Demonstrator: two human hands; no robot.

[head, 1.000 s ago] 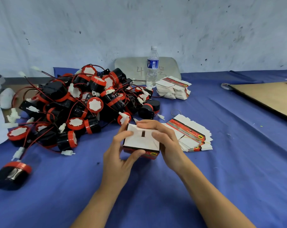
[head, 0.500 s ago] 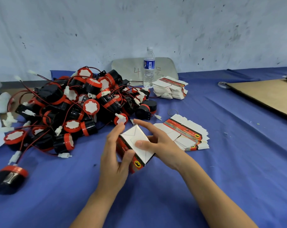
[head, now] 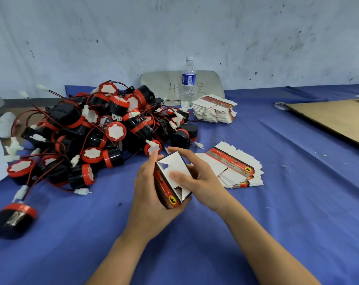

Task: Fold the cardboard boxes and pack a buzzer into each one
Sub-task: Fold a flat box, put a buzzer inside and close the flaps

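A small red-and-white cardboard box is held tilted above the blue cloth, its white flapped end facing up. My left hand cradles it from the left and below. My right hand grips it from the right, thumb pressing on the white flaps. A big heap of black-and-red buzzers with red wires lies just behind, to the left. A stack of flat box blanks lies right of my hands, and another stack farther back.
A water bottle stands at the back by the wall. One lone buzzer lies at the near left. A brown cardboard sheet covers the far right. A rubber band lies on the blue tablecloth.
The box lay flat under both hands, then was lifted and turned on edge. Now it is tilted further, and my right thumb presses on its white end flaps.
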